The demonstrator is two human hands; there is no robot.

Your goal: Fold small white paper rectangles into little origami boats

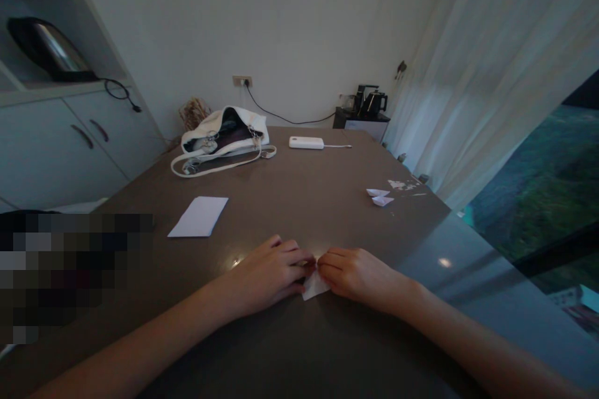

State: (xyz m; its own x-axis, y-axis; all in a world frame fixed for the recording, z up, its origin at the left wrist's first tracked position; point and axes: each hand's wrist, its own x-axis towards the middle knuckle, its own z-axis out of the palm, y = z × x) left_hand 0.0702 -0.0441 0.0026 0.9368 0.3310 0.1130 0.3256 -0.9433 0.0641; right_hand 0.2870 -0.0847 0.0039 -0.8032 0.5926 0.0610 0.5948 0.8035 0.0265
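Observation:
Between my two hands, low over the brown table (262,199), is a small piece of folded white paper (314,285). My left hand (285,268) pinches its left side near the top with bent fingers. From the right, my right hand (349,271) grips the same paper, fingers closed and fingertips nearly meeting those of the left. The fingers cover much of the paper, so its full shape is hidden. A stack of white paper sheets (199,217) lies to the left. Two small folded paper boats (381,201) sit to the right, beyond my right hand.
Torn paper scraps (402,185) lie near the right table edge. Toward the back are a white handbag (224,131) with its strap and a white power bank (306,143) with a short cable. A pixelated area covers the left edge. A curtain (449,75) hangs at right.

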